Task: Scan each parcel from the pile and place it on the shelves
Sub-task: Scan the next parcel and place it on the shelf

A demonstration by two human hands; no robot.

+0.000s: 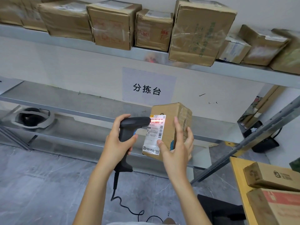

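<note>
A plain off-white wall (pixel 65 65) runs behind grey metal shelving. Its upper shelf (pixel 113 49) slopes across the top of the view, and a lower shelf (pixel 73 101) runs beneath it. A pale paper sign (pixel 148 86) with three black characters is stuck to the wall between the two shelves. The floor (pixel 48 184) is grey marbled tile with thin white veins. A slanted metal strut (pixel 243 151) crosses the right side. At the lower right corner stands a light wooden bench (pixel 238 176). The light is even and soft, without hard shadows.
</note>
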